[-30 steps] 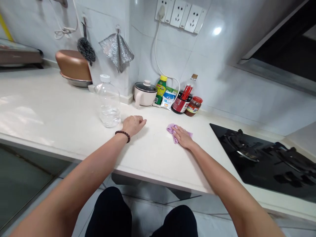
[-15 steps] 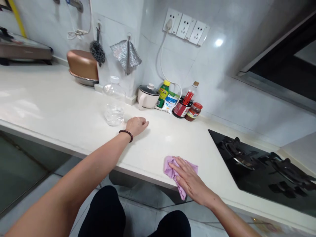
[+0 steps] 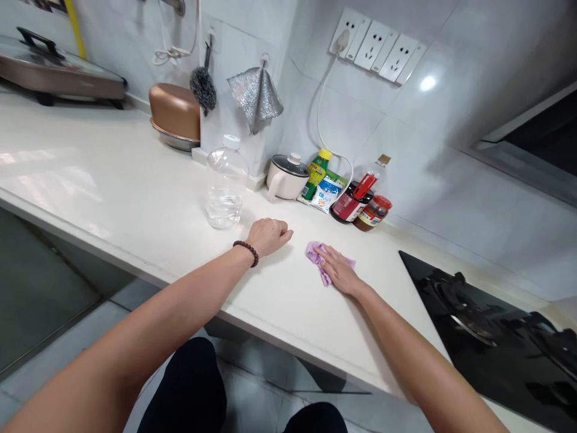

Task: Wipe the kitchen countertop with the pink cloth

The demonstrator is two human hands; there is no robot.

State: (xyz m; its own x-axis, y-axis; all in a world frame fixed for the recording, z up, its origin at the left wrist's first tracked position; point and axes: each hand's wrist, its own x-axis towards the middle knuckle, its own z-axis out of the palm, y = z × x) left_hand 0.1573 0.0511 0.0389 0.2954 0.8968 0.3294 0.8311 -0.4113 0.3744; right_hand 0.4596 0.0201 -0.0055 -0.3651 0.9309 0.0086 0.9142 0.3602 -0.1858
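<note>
My right hand (image 3: 339, 272) lies flat on a small purple cloth (image 3: 317, 257), fingers stretched out and pressing it onto the white countertop (image 3: 135, 198). My left hand (image 3: 269, 234) rests on the counter as a loose fist with nothing visible in it, a dark bead bracelet on its wrist. It sits just right of a clear plastic bottle (image 3: 225, 183) holding a little water.
A small white pot with a lid (image 3: 286, 177), sauce bottles and a red-lidded jar (image 3: 372, 211) stand by the tiled wall. A black gas hob (image 3: 491, 319) is at the right. A copper pan (image 3: 175, 115) and an electric griddle (image 3: 58, 75) sit at the back left.
My right hand slid the purple cloth from the counter's front edge back toward the wall, close to my left hand. The left hand stayed put.
</note>
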